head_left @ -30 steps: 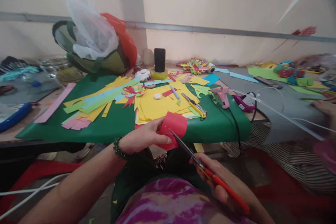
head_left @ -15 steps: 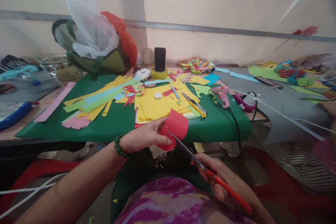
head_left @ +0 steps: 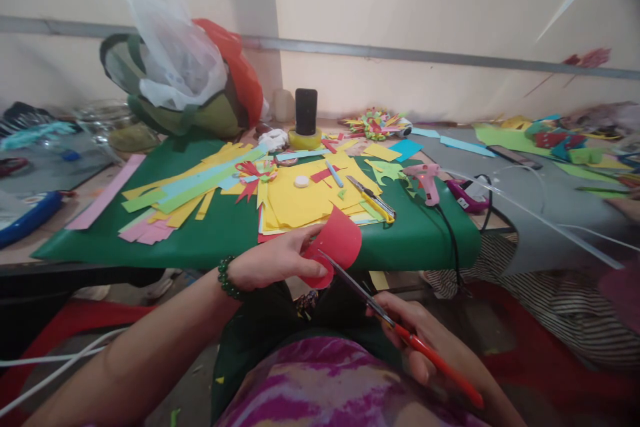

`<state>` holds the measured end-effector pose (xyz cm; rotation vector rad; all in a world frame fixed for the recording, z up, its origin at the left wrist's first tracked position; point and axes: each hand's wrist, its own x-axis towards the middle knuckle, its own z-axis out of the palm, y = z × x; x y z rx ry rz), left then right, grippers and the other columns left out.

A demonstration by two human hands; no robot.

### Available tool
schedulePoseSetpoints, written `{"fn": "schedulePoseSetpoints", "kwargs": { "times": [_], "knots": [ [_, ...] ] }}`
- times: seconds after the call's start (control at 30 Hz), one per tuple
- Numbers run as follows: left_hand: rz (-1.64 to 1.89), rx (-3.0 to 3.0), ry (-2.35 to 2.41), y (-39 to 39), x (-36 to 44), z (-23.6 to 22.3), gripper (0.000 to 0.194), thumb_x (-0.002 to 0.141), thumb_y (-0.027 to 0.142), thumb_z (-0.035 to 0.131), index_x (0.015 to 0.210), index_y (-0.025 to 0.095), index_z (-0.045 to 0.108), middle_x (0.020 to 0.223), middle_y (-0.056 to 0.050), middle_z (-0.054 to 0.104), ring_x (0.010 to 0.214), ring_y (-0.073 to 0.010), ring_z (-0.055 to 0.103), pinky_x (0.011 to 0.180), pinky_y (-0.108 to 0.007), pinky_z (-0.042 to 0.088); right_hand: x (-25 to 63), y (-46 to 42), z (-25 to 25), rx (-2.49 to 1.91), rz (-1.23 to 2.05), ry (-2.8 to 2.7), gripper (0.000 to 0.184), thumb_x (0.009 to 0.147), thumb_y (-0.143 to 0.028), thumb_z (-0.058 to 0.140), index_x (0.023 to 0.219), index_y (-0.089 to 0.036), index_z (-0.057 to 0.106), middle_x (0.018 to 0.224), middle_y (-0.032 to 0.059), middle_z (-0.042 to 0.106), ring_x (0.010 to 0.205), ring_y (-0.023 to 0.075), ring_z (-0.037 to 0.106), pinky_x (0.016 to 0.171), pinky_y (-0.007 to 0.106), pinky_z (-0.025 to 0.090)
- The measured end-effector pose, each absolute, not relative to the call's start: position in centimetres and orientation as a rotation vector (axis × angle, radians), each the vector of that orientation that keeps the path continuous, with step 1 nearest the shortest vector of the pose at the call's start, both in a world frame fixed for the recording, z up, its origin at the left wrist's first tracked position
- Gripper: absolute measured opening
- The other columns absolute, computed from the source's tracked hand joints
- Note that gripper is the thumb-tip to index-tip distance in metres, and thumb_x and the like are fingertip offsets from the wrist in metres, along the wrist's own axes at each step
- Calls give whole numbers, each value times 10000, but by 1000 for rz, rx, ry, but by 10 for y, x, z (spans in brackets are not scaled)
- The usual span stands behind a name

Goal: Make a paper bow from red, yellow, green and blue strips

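Between the thumb and fingers of my left hand (head_left: 285,260) is a piece of red paper (head_left: 340,238), curled over, held above my lap at the table's front edge. My right hand (head_left: 407,330) is closed around a pair of scissors (head_left: 365,293) with orange handles. The blades point up and left, and their tips lie at the red paper near my left thumb. Just beyond my hands lies a stack of yellow paper (head_left: 295,203), with a yellow utility knife (head_left: 373,203) on its right side.
A pink glue gun (head_left: 425,181) with a black cord stands on the green mat (head_left: 220,233). Coloured paper strips (head_left: 200,183) lie to the left. Behind them are a phone (head_left: 306,111), a paper flower (head_left: 375,123) and a bag (head_left: 200,121). A purple power strip (head_left: 467,195) sits at right.
The red paper has tilted slightly, its curled end shifting a little up and right. Both hands keep nearly the same place and grip; the whole view has shifted slightly.
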<state>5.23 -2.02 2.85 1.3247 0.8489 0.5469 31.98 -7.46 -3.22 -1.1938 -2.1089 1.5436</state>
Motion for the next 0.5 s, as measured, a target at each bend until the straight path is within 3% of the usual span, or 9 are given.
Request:
{"fn": "schedulePoseSetpoints", "kwargs": {
  "times": [0.17, 0.27, 0.5],
  "knots": [
    [577, 1351, 871, -20, 51, 26, 496, 656, 231, 726, 1120, 145, 576, 1081, -89, 680, 948, -219, 613, 840, -327, 483, 317, -77, -28, -1157, 1538, -2085, 1031, 503, -1023, 241, 1007, -177, 545, 702, -19, 470, 610, 130, 357, 544, 259, 310],
    [561, 1393, 877, -19, 51, 25, 455, 655, 228, 727, 1081, 148, 591, 1059, -82, 679, 942, -220, 609, 838, -325, 482, 316, -77, -27, -1168, 1517, -2102, 1036, 479, -1025, 265, 1005, -177, 544, 711, -20, 457, 627, 133, 358, 532, 246, 312],
    [541, 1397, 847, -20, 52, 27, 588, 667, 200, 712, 1236, 165, 567, 1162, -67, 662, 1044, -233, 596, 878, -316, 475, 320, -74, -36, -1154, 1579, -2099, 1042, 463, -1024, 296, 1013, -184, 573, 673, -43, 445, 595, 119, 334, 523, 254, 270]
  ]
}}
